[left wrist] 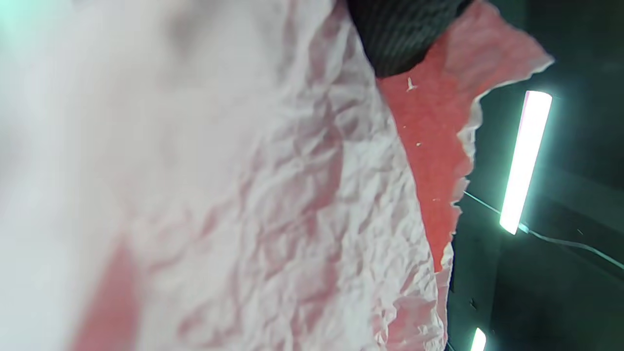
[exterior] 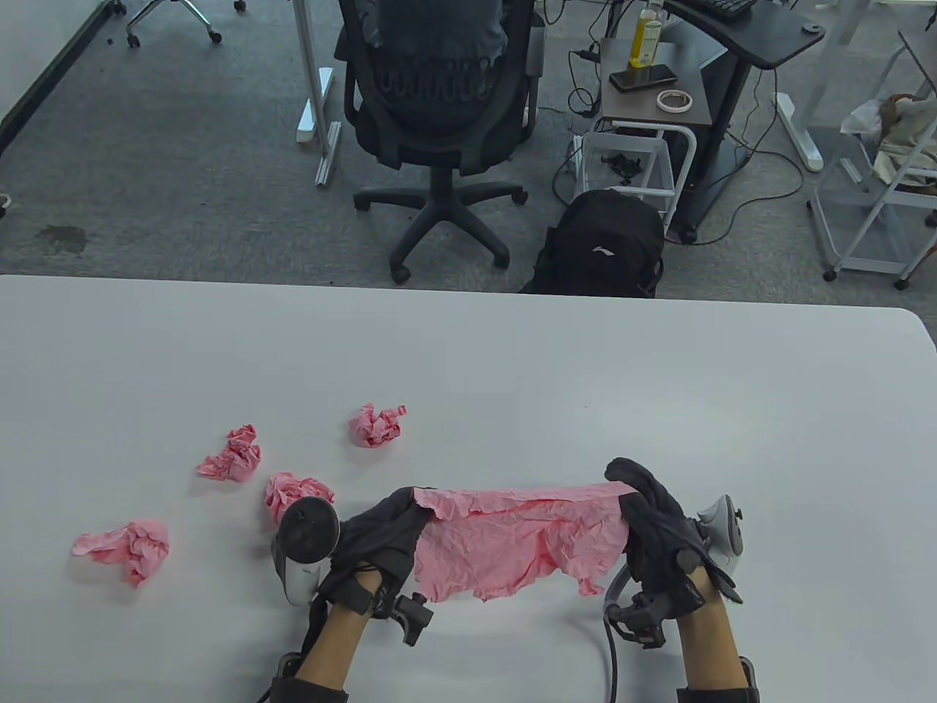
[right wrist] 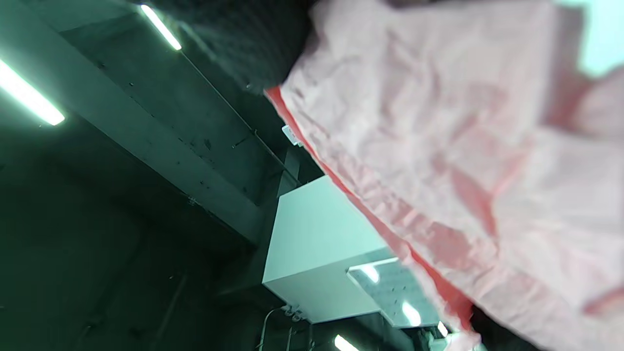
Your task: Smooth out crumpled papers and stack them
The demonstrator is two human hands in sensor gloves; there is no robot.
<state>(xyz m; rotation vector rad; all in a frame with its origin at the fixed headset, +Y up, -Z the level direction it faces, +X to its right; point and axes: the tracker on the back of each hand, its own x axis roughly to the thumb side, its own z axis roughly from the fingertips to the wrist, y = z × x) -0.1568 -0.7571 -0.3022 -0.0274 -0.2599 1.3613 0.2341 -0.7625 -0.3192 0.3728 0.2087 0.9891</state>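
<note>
Here the pink sheet (exterior: 516, 542), still wrinkled, is stretched above the near part of the white table (exterior: 512, 381), with the left hand (exterior: 381, 545) gripping its left edge and the right hand (exterior: 655, 534) gripping its right edge, fingers closed on the paper. The table view alone shows four crumpled pink balls (exterior: 377, 425) (exterior: 233, 455) (exterior: 293, 494) (exterior: 124, 548) lying on the table to the left, while both wrist views look upward past the sheet to ceiling lamps (left wrist: 524, 161) and a dark ceiling. Beyond the table stand a black office chair (exterior: 439, 110) and a black backpack (exterior: 604, 245) on grey carpet.
</note>
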